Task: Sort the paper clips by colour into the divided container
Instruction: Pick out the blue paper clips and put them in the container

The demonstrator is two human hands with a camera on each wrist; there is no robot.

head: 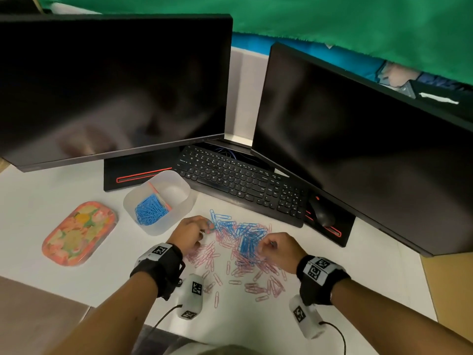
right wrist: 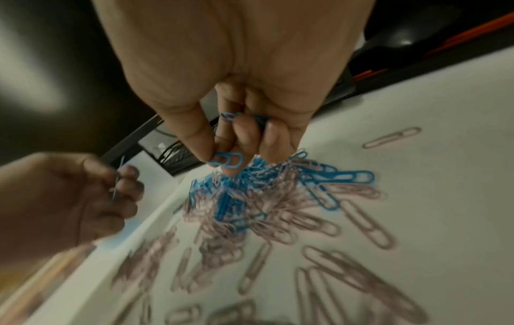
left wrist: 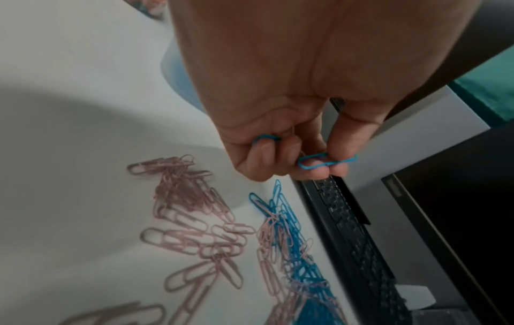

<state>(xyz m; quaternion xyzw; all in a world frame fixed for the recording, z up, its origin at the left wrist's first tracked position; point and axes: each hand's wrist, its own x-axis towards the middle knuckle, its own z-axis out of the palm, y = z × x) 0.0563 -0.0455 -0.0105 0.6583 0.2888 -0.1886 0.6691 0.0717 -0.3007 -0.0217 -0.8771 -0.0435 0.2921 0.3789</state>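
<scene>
A mixed pile of blue paper clips (head: 245,234) and pink paper clips (head: 266,283) lies on the white desk. A translucent divided container (head: 163,201) stands at the back left; its left compartment holds blue clips (head: 149,210), its right compartment looks bare. My left hand (head: 192,233) hovers at the pile's left edge and pinches a blue clip (left wrist: 325,161) at its fingertips, with another tucked under its curled fingers. My right hand (head: 277,248) hangs over the pile's right side, pinching a blue clip (right wrist: 226,160) and holding more blue clips (right wrist: 244,117) in the palm.
A floral patterned lid (head: 79,233) lies left of the container. A black keyboard (head: 240,180) and mouse (head: 321,213) sit just behind the pile, under two dark monitors (head: 112,85). The desk's edge (head: 107,307) runs at the near left.
</scene>
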